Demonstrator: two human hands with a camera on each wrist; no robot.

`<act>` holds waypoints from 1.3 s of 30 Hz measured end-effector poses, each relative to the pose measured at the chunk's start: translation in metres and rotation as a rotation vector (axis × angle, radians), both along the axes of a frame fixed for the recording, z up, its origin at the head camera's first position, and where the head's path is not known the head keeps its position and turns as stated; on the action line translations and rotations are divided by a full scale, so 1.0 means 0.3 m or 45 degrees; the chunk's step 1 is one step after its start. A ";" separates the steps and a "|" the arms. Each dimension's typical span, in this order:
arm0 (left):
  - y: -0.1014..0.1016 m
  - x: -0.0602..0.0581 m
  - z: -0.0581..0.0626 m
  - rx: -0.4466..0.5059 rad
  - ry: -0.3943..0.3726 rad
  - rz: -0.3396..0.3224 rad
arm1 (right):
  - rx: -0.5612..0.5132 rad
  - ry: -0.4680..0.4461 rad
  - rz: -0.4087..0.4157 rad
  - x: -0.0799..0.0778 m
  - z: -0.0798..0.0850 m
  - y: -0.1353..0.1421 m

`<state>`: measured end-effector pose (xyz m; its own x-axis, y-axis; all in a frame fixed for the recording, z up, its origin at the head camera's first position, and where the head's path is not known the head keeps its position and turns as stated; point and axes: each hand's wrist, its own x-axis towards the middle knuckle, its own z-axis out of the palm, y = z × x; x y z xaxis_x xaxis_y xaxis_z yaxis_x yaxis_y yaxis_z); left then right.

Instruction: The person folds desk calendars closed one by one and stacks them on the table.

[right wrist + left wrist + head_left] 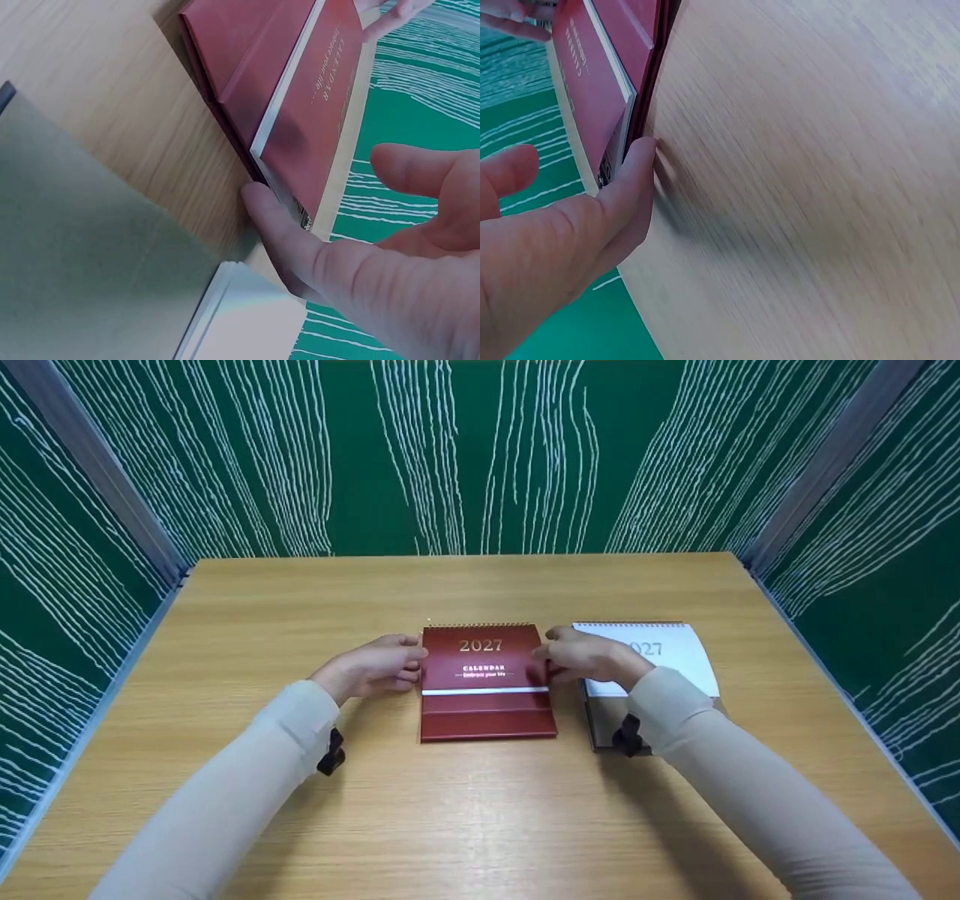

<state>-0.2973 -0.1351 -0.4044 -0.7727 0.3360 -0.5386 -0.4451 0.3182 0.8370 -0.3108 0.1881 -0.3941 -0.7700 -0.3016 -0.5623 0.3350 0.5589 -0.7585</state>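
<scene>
A red desk calendar (486, 701) marked 2027, with a spiral along its top edge, stands tilted on the wooden table. My left hand (377, 665) is at its left side; in the left wrist view the fingertips (641, 154) touch the calendar's side edge, and the thumb (514, 169) stays raised off it. On the opposite side, my right hand (589, 655) has its fingertips (262, 199) at the right edge, thumb (409, 169) apart from the cover. Beside it, a white and grey 2027 calendar (686, 671) is partly hidden behind my right hand and sleeve.
The wooden table (300, 592) reaches back to a green wall (360, 457) with white wavy lines. Similar green panels flank both sides, joined by grey posts (832, 465). A dark device (331, 751) is strapped at my left wrist, another (628, 735) at my right.
</scene>
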 end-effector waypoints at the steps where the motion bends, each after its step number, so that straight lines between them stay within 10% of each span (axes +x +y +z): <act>1: 0.000 -0.001 -0.004 0.022 -0.014 0.007 | -0.013 -0.018 -0.011 -0.001 -0.001 -0.001; 11: 0.000 -0.012 -0.024 0.162 -0.125 0.098 | -0.156 -0.162 -0.111 -0.014 0.000 -0.006; 39: 0.046 -0.002 -0.029 0.031 -0.100 0.235 | -0.270 -0.274 -0.341 -0.034 -0.043 -0.045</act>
